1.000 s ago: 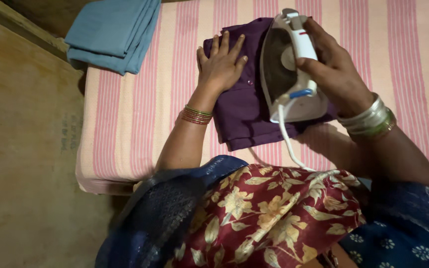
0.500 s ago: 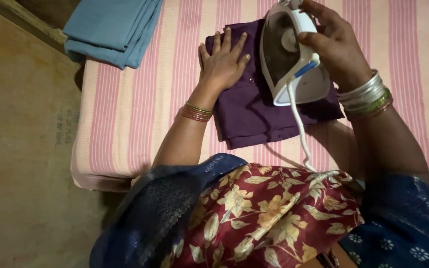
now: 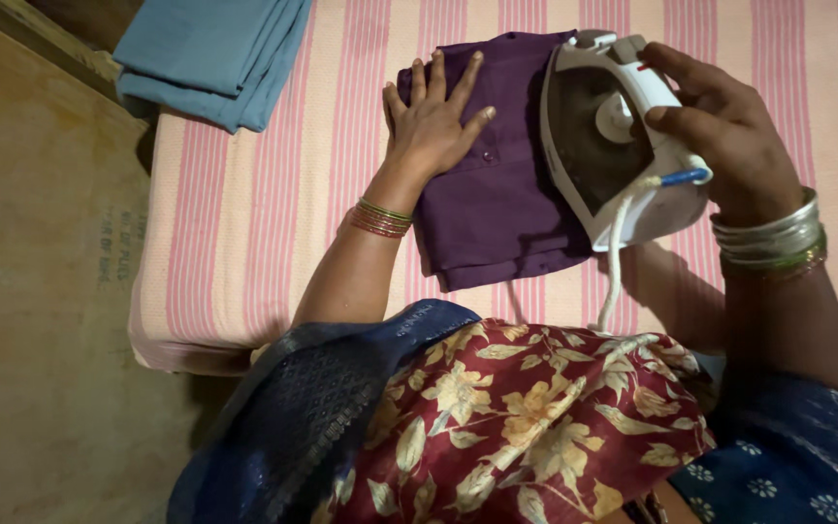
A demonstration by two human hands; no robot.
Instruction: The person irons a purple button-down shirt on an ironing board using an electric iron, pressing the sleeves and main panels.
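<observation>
At the far left lies a bare wooden floor, and just past it, at the top corner of the surface covered in pink-and-cream striped cloth, sits a stack of folded blue fabric, well apart from the hands.

Next comes the left hand — its grip is fully open, fingers spread and palm pressed flat on the left part of a folded purple garment, holding nothing. Green and red bangles ring that wrist. The garment lies flat on the striped cloth near the middle of the surface, its lower edge close to the person's lap.

Further right, a white electric iron is tipped up on its side over the garment's right edge, its dark soleplate facing the left hand. The right hand has its grip closed around the iron's handle, fingers wrapped over the top. A white cord drops from the iron's rear toward the lap — there a red floral cloth shows. Silver bangles sit on the right wrist.
</observation>
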